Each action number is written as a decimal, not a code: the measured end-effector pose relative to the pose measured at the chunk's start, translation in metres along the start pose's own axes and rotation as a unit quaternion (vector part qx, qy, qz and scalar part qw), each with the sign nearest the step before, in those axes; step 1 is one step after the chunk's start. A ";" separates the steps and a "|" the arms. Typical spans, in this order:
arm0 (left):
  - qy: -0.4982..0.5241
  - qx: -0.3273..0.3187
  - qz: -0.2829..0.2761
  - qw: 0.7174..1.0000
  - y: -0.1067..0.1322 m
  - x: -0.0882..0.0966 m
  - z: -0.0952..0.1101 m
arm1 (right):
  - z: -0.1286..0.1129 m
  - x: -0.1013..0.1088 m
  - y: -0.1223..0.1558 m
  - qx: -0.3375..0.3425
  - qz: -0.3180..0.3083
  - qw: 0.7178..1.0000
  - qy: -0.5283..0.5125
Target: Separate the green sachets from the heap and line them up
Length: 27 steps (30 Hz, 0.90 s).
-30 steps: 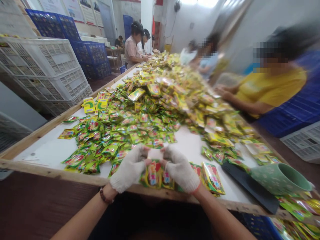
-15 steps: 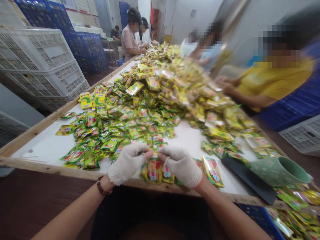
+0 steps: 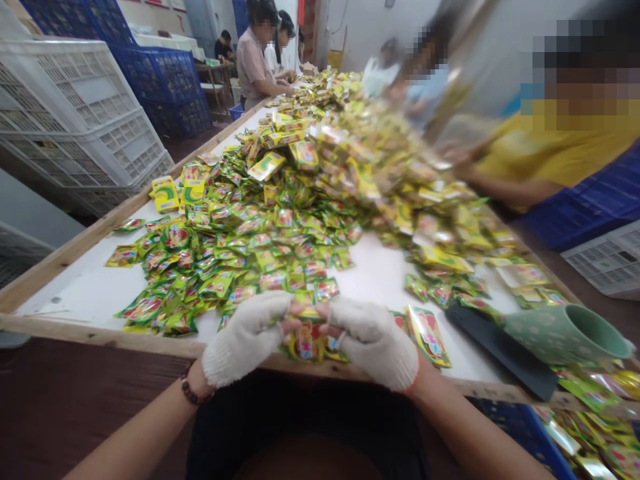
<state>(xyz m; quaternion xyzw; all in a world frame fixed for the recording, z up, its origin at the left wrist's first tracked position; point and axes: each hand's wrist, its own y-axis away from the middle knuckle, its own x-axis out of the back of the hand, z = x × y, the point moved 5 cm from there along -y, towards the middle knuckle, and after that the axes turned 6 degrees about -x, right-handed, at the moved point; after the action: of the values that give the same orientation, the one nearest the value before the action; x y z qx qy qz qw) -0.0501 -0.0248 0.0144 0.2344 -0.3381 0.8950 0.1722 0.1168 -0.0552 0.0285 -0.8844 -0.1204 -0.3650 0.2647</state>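
My left hand (image 3: 253, 337), in a white knitted glove with bare fingertips, and my right hand (image 3: 373, 340), gloved the same way, face each other at the table's near edge. Thumbs and fingers of both pinch the two ends of a small green-yellow packet (image 3: 307, 311), partly covered by them. Right beneath lie larger flat printed packets (image 3: 306, 341), side by side. Another larger packet (image 3: 431, 337) lies to the right of my right hand. A heap of small green packets (image 3: 220, 260) spreads just beyond my hands.
Yellow packs (image 3: 360, 167) are piled down the long white table (image 3: 75, 293), which has a wooden rim. At right sit a green cup (image 3: 560, 333) lying on its side and a dark flat strip (image 3: 500, 353). White crates (image 3: 80, 100) stand left. Several people work along both sides.
My hands have moved slightly apart, with more of the small packet showing between the fingertips. The view has tilted down a little.
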 end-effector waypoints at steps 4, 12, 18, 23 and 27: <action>-0.043 -0.056 -0.001 0.998 0.011 -0.009 -0.001 | -0.003 -0.010 0.004 -0.020 -0.004 0.998 0.051; 0.089 0.168 0.010 0.982 -0.004 -0.020 -0.009 | 0.027 0.025 0.003 -0.202 0.097 0.964 -0.141; -0.125 0.150 -0.155 0.969 -0.026 -0.060 0.003 | 0.061 0.096 0.054 -0.336 0.102 0.934 0.067; -0.194 0.164 -0.161 0.954 -0.033 -0.087 0.004 | 0.108 0.110 0.106 -0.451 0.004 0.867 0.211; -0.167 0.190 -0.121 0.960 -0.032 -0.093 0.009 | 0.122 0.089 0.115 -0.467 0.017 0.880 0.083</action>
<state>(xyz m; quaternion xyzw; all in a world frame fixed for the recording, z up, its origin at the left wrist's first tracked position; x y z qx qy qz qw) 0.0448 -0.0223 -0.0130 0.4480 -0.1547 0.8635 0.1725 0.2975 -0.0806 -0.0242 -0.8739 0.1015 -0.4465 -0.1633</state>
